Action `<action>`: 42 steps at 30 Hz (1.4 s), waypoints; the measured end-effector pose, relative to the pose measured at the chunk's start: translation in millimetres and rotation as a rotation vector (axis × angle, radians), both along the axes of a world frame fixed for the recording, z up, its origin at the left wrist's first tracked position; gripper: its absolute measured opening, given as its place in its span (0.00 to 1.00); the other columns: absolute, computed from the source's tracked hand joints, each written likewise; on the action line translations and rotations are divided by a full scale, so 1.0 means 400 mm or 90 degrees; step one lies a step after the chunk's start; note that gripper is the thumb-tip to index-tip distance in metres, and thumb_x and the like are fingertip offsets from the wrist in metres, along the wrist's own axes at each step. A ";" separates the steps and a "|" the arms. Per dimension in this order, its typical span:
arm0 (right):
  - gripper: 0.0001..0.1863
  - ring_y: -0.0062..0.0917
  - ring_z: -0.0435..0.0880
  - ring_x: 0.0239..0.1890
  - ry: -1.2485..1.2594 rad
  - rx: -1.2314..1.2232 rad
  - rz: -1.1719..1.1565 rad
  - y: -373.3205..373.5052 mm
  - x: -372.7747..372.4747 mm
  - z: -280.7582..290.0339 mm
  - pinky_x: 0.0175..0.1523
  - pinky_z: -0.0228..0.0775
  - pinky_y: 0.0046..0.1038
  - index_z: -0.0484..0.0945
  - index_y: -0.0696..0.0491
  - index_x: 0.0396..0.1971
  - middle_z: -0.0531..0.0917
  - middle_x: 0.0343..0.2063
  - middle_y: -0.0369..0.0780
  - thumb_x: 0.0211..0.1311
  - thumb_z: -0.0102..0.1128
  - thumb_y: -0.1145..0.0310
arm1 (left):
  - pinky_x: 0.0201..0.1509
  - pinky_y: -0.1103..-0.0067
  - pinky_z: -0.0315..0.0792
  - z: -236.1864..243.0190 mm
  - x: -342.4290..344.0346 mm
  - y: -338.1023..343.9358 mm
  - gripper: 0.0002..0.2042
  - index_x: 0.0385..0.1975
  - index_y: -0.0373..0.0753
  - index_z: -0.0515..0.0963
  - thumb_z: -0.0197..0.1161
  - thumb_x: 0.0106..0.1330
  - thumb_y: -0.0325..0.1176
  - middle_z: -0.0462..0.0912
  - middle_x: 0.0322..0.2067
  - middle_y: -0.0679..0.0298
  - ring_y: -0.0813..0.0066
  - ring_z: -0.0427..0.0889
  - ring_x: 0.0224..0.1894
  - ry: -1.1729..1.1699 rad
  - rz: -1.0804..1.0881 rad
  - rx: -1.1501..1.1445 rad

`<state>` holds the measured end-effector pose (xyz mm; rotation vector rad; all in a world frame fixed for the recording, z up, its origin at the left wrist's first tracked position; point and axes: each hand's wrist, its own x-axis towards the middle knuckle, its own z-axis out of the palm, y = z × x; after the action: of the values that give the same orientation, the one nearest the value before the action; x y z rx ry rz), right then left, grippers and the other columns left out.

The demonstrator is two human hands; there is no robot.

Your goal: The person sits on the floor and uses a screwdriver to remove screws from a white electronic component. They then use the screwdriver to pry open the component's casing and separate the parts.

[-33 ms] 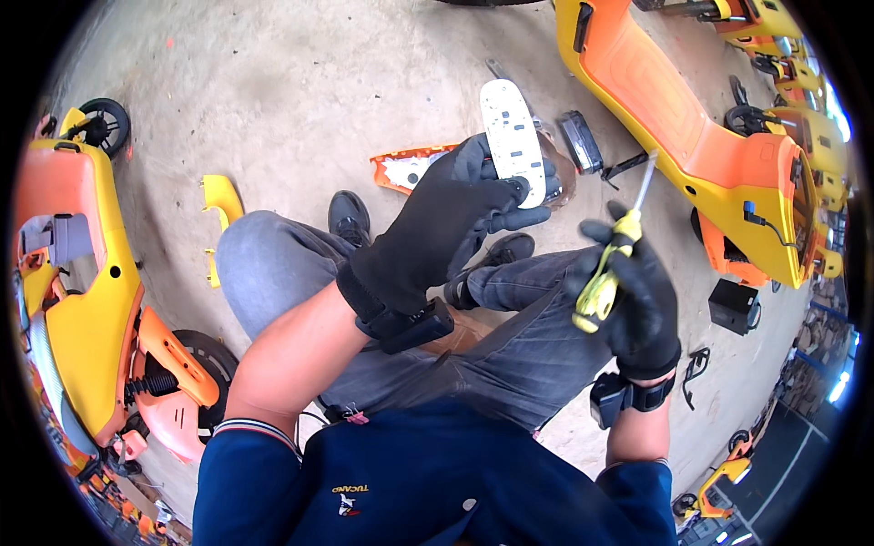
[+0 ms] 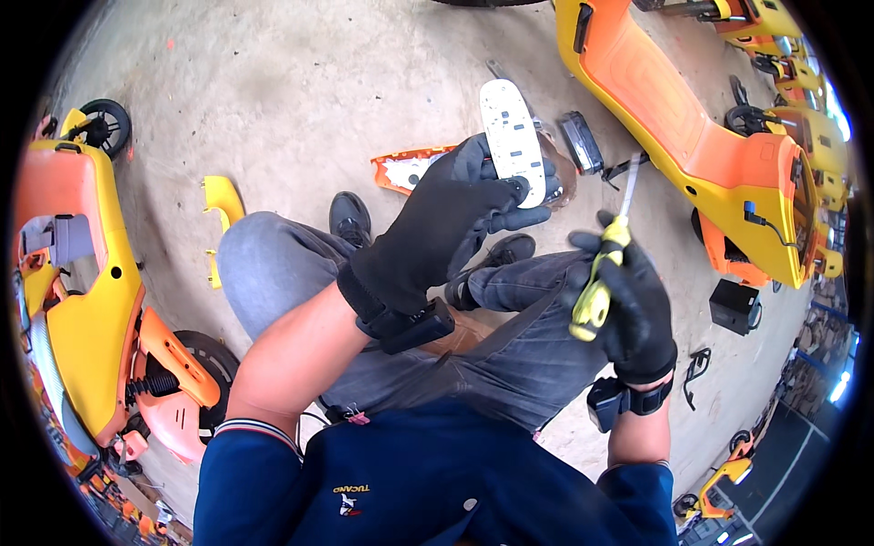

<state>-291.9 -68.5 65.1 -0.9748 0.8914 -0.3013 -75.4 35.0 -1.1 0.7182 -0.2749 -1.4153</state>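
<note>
My left hand [image 2: 451, 209], in a black glove, is closed on the lower part of a long white oval panel [image 2: 512, 123] dotted with small dark pieces. The panel stands up from the fingers, its face toward me. My right hand [image 2: 640, 305], also gloved in black, grips a screwdriver [image 2: 596, 300] with a yellow and black handle. Its bare metal shaft points up and away, apart from the panel. Behind the left hand lies an orange shell [image 2: 387, 164] with a white inside, partly covered by the glove.
A yellow and orange scooter body [image 2: 669, 118] lies along the right, and another scooter [image 2: 82, 318] stands at the left. On the floor are a dark rectangular block [image 2: 580, 143], a black box [image 2: 734, 307] and a curved yellow piece [image 2: 221, 200]. My bent legs frame the work.
My right hand has shifted slightly down and toward me, and the screwdriver's tip has swung a little to the left. My left hand and the panel stay in place.
</note>
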 end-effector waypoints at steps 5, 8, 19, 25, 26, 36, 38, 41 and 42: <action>0.26 0.16 0.82 0.33 0.058 -0.068 -0.090 0.010 -0.014 0.024 0.33 0.79 0.18 0.63 0.59 0.69 0.82 0.53 0.47 0.77 0.52 0.68 | 0.66 0.65 0.77 0.015 0.002 0.002 0.29 0.72 0.28 0.53 0.54 0.72 0.25 0.71 0.64 0.46 0.56 0.74 0.67 -0.008 0.024 -0.010; 0.25 0.13 0.81 0.32 0.159 -0.168 0.013 0.022 -0.023 0.026 0.33 0.75 0.15 0.65 0.57 0.68 0.82 0.43 0.39 0.77 0.52 0.66 | 0.65 0.66 0.79 0.016 0.006 0.000 0.28 0.71 0.28 0.54 0.54 0.73 0.25 0.72 0.63 0.45 0.56 0.75 0.66 -0.012 0.031 -0.026; 0.36 0.24 0.79 0.54 0.168 -0.248 0.188 0.044 -0.057 0.077 0.61 0.71 0.27 0.67 0.60 0.67 0.80 0.53 0.41 0.54 0.64 0.79 | 0.64 0.68 0.80 0.000 0.010 -0.002 0.25 0.69 0.24 0.55 0.51 0.77 0.27 0.74 0.61 0.45 0.60 0.78 0.62 -0.053 0.091 -0.057; 0.30 0.27 0.81 0.55 0.184 -0.309 0.149 0.060 -0.063 0.061 0.63 0.71 0.31 0.74 0.60 0.61 0.82 0.52 0.43 0.55 0.65 0.78 | 0.64 0.71 0.80 -0.003 0.019 0.001 0.22 0.68 0.24 0.55 0.47 0.78 0.25 0.74 0.62 0.43 0.62 0.79 0.61 -0.049 0.099 -0.035; 0.29 0.28 0.81 0.54 0.206 -0.320 0.142 0.061 -0.065 0.055 0.62 0.72 0.31 0.75 0.60 0.61 0.82 0.52 0.43 0.56 0.66 0.78 | 0.63 0.72 0.80 -0.004 0.020 0.003 0.22 0.68 0.24 0.56 0.47 0.79 0.25 0.74 0.62 0.43 0.63 0.80 0.61 -0.096 0.095 -0.048; 0.26 0.23 0.82 0.46 0.231 -0.419 0.160 0.073 -0.063 0.031 0.55 0.75 0.28 0.77 0.60 0.57 0.83 0.46 0.40 0.55 0.65 0.74 | 0.61 0.77 0.80 -0.007 0.028 0.008 0.18 0.64 0.23 0.61 0.46 0.78 0.24 0.76 0.61 0.44 0.64 0.80 0.63 -0.340 0.105 -0.055; 0.26 0.24 0.82 0.47 0.223 -0.438 0.166 0.073 -0.060 0.032 0.56 0.74 0.28 0.77 0.60 0.57 0.83 0.47 0.40 0.55 0.65 0.74 | 0.61 0.77 0.80 -0.002 0.026 0.008 0.18 0.64 0.22 0.62 0.47 0.78 0.23 0.76 0.61 0.44 0.63 0.80 0.62 -0.180 0.112 -0.038; 0.27 0.24 0.82 0.48 0.224 -0.435 0.174 0.073 -0.056 0.032 0.56 0.74 0.28 0.77 0.60 0.58 0.83 0.47 0.41 0.56 0.65 0.74 | 0.61 0.77 0.80 0.000 0.026 0.008 0.18 0.63 0.22 0.62 0.47 0.78 0.24 0.76 0.61 0.44 0.63 0.80 0.62 -0.064 0.113 -0.020; 0.27 0.24 0.82 0.48 0.220 -0.424 0.170 0.073 -0.055 0.031 0.56 0.74 0.28 0.77 0.61 0.58 0.83 0.47 0.41 0.56 0.64 0.74 | 0.61 0.77 0.80 0.000 0.027 0.008 0.18 0.63 0.22 0.61 0.47 0.78 0.24 0.75 0.62 0.44 0.63 0.80 0.62 -0.049 0.115 -0.037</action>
<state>-313.7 -39.4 77.6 -1.7863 0.9767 -0.2029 -64.8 38.1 -1.3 0.7322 -0.3031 -1.2060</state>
